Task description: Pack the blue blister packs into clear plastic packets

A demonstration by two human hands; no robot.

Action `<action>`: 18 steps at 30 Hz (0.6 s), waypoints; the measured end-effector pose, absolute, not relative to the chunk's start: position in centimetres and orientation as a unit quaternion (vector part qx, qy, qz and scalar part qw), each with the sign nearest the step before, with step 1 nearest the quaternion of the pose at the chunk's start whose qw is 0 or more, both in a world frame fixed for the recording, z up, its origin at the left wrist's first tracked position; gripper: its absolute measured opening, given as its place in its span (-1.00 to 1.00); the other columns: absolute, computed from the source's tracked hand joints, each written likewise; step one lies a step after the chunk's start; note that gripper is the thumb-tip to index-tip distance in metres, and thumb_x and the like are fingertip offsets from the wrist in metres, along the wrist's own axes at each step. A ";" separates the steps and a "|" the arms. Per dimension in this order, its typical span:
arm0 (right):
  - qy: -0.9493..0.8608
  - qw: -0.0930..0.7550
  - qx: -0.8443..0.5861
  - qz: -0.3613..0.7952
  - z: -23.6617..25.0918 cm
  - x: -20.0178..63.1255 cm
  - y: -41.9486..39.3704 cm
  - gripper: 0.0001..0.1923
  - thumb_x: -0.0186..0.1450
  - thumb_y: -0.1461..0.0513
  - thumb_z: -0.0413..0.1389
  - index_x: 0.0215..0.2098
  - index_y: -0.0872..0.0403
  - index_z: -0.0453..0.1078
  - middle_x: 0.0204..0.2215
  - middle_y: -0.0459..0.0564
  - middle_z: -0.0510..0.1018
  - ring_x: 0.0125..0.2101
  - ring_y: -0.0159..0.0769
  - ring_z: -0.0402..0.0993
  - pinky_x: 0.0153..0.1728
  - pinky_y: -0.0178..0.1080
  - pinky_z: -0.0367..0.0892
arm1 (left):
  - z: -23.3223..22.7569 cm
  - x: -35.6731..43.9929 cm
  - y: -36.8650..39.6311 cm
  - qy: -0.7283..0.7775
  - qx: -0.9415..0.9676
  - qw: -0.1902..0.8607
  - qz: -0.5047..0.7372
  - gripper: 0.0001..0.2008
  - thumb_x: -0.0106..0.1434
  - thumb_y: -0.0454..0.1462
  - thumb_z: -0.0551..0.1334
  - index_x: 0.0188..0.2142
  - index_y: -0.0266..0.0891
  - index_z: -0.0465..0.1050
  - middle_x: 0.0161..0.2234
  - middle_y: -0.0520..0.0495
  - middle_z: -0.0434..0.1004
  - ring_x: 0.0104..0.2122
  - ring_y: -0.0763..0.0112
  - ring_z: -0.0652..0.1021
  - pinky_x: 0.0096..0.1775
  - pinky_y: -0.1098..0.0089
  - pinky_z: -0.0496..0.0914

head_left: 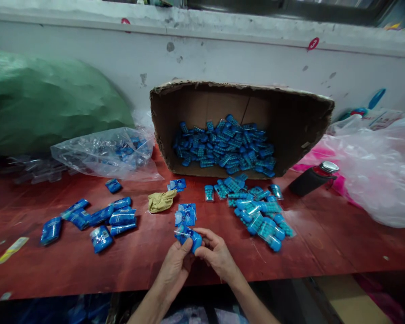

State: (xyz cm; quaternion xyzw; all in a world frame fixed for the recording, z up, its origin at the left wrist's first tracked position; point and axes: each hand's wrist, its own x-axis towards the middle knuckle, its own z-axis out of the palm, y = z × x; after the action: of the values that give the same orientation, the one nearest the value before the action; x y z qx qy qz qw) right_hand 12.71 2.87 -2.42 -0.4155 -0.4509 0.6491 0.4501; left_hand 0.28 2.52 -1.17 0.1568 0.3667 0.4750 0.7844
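Observation:
Close to the table's front edge, both my hands are closed around one small blue-capped bottle (195, 240) with a blue printed label piece at its left end. My left hand (179, 257) pinches it with the thumb on top. My right hand (216, 252) grips the capped right end with thumb and fingers. Just beyond lie flat blue printed labels (185, 215), with a smaller label stack (177, 184) farther back. To the right is a heap of clear bottles (256, 211) with blue caps and turquoise balls inside. Several blue-wrapped bottles (101, 216) lie on the left.
A cardboard box (158, 135) on its side holds many bottles. A clear bag (84, 150) with blue pieces and a green sack (54, 99) stand left. A yellowish cloth (161, 201) lies mid-table. A black flask (307, 181) and plastic bags (381, 175) are right.

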 end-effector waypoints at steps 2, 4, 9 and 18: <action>-0.450 0.446 -0.414 0.654 -2.6 12.8 2.8 -0.56 0.02 0.30 0.15 -0.09 0.02 0.34 -0.68 -0.25 0.27 -0.71 -0.56 0.10 -0.75 -0.49 0.03 | -1.1 0.6 2.4 0.373 0.154 0.783 0.474 -0.82 0.02 -0.25 0.26 -0.37 -0.31 0.46 -0.44 -0.06 0.55 -0.36 0.37 0.52 -0.25 0.38 0.37; -0.453 0.438 -0.408 0.661 -2.7 13.0 2.9 -0.56 0.05 0.29 0.14 -0.08 0.02 0.32 -0.68 -0.26 0.25 -0.72 -0.56 0.09 -0.76 -0.49 0.03 | -1.0 0.6 2.4 0.376 0.146 0.786 0.469 -0.83 0.03 -0.24 0.26 -0.37 -0.30 0.45 -0.43 -0.06 0.55 -0.37 0.38 0.52 -0.26 0.38 0.37; -0.494 0.443 -0.414 0.622 -2.5 13.0 3.0 -0.67 0.06 0.28 0.15 -0.17 0.02 0.38 -0.50 -0.16 0.41 -0.55 -0.47 0.27 -0.54 -0.41 0.23 | -0.4 0.1 3.1 0.417 0.120 0.760 0.483 -0.85 0.00 -0.27 0.29 -0.42 -0.29 0.43 -0.43 0.00 0.54 -0.41 0.48 0.52 -0.29 0.45 0.38; -0.468 0.470 -0.436 0.608 -2.7 12.8 2.9 -0.68 0.06 0.26 0.15 -0.18 0.02 0.35 -0.53 -0.19 0.36 -0.62 -0.51 0.22 -0.60 -0.43 0.19 | -0.1 0.1 3.6 0.375 0.143 0.782 0.477 -0.87 0.01 -0.30 0.27 -0.39 -0.28 0.46 -0.40 -0.02 0.55 -0.39 0.47 0.51 -0.29 0.47 0.35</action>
State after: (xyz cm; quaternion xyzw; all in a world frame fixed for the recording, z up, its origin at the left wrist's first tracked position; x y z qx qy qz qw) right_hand 12.83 2.92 -2.73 -0.4361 -0.4680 0.6082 0.4700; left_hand 0.11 3.62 -0.08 0.1432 0.3746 0.4768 0.7822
